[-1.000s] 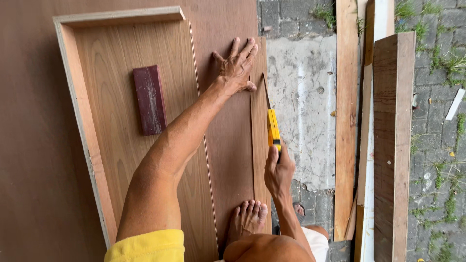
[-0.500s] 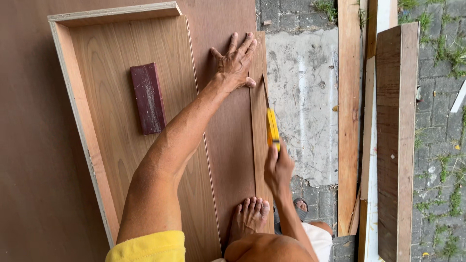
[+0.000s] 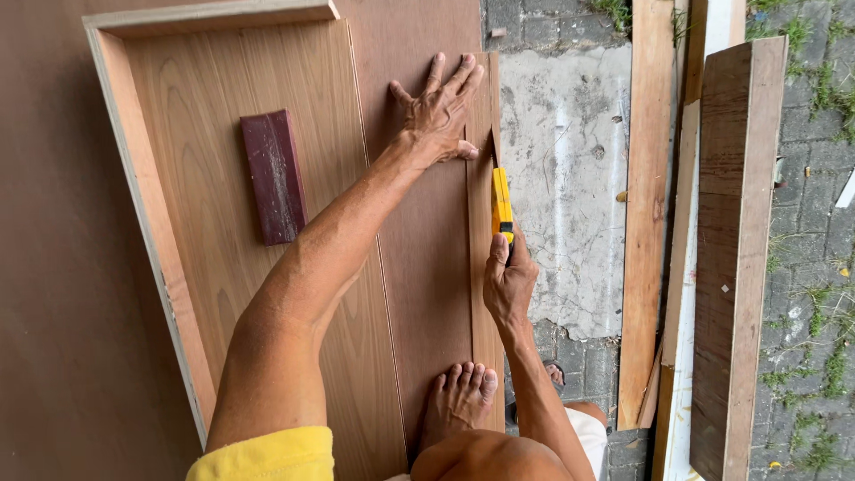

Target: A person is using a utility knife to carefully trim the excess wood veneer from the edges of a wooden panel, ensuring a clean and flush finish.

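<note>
Here, mid-cut along a plywood veneer sheet (image 3: 427, 267) laid over a shallow wooden frame (image 3: 160, 232) on the ground. Left hand (image 3: 438, 114) spread flat, fingers fanned, pressing the sheet down just beside the cut line, thumb pointing toward the blade. Right hand (image 3: 508, 283) closed around the rear of a yellow utility knife (image 3: 501, 203), thumb riding on top, tip set into the seam where a narrow strip (image 3: 485, 294) runs along the sheet's right edge. Bare foot (image 3: 459, 399) planted on the lower end of the sheet, adding weight near the person's knee. Dark red sanding block (image 3: 274, 176) lying loose on the inner panel, well apart from both hands. Rough concrete patch (image 3: 561, 178) and paving to the right, with upright timber planks (image 3: 730, 258) leaning beyond. Judged as trimming the strip free, with the knife in the upper part of the line; next, probably a steady pull of the blade toward the body, keeping the left-hand pressure close to the tip and fingers clear of the seam.
</note>
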